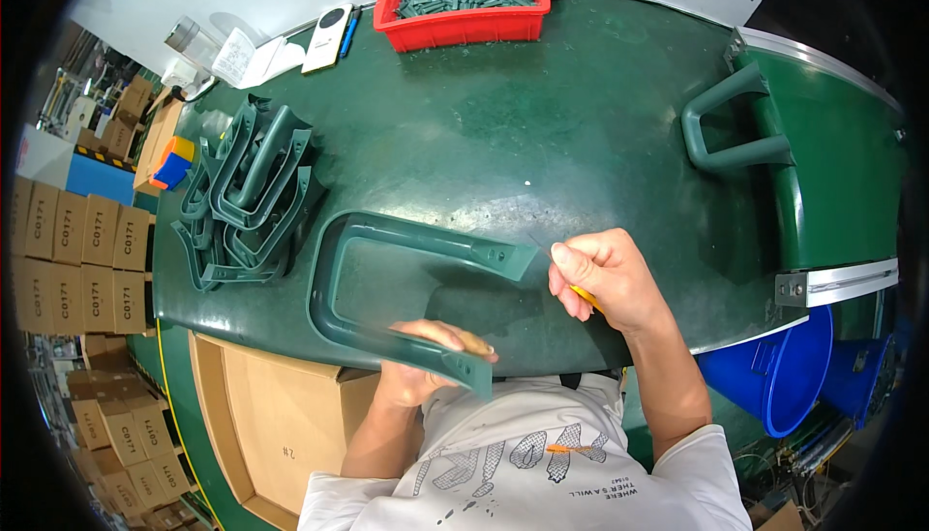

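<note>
My left hand (pixel 426 362) is closed around the near arm of a dark green U-shaped plastic handle (pixel 329 274). The part is tilted over the table's front edge, its hollow channel facing up and both ends pointing right. A tan covering seems to sit on one of that hand's fingertips. Just right of the far end, my right hand (pixel 605 279) pinches a slim tool with a yellow handle (pixel 585 297). Its thin dark tip points toward that end; whether it touches the plastic I cannot tell. To the left lies a pile of similar green handles (pixel 256 182).
A red bin (pixel 464 35) of small green pieces stands at the back of the green table (pixel 435 134). Another U-shaped handle (pixel 740 155) rests at the green conveyor belt (pixel 832 163). Blue bins (pixel 798 371) stand below right; an open carton (pixel 276 415) is below left.
</note>
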`<state>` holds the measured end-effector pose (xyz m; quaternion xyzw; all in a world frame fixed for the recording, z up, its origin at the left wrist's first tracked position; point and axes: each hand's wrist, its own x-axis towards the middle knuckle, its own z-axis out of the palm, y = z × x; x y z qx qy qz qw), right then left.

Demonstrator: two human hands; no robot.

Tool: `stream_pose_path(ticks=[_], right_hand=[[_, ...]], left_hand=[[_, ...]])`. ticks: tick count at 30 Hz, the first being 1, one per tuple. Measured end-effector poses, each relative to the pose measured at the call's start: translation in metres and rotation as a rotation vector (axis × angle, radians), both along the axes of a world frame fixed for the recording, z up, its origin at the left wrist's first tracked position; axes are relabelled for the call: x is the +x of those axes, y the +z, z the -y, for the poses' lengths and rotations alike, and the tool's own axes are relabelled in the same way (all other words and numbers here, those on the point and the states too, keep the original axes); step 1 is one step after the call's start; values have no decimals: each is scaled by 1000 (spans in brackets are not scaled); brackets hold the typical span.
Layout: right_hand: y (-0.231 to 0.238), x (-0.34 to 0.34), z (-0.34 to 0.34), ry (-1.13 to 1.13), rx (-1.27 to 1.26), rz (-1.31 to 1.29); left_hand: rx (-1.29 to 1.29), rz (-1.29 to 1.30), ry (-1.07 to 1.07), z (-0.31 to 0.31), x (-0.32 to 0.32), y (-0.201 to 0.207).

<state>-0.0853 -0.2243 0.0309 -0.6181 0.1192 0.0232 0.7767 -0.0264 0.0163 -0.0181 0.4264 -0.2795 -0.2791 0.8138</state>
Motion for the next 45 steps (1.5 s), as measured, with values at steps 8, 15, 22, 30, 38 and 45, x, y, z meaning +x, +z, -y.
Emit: stream_pose_path(ticks=[8, 15, 22, 30, 38, 45], right_hand=[[4, -5, 2, -116, -164, 99], [-10, -6, 1, -220, -165, 126], [-10, -6, -1, -228, -246, 156], [-10, -2, -7, -233, -241, 134], [-30, -1, -10, -173, -576, 29], [-12, 9, -36, 26, -784, 267]], left_hand=[[-318, -636, 74, -6, 9, -7], [-499, -638, -17, -2, 12, 2], [-495, -690, -35, -9, 12, -5], [-486, -629, 4, -6, 10, 1], [-250, -399, 154, -45, 7, 23], [-375, -523, 217, -69, -10, 18]])
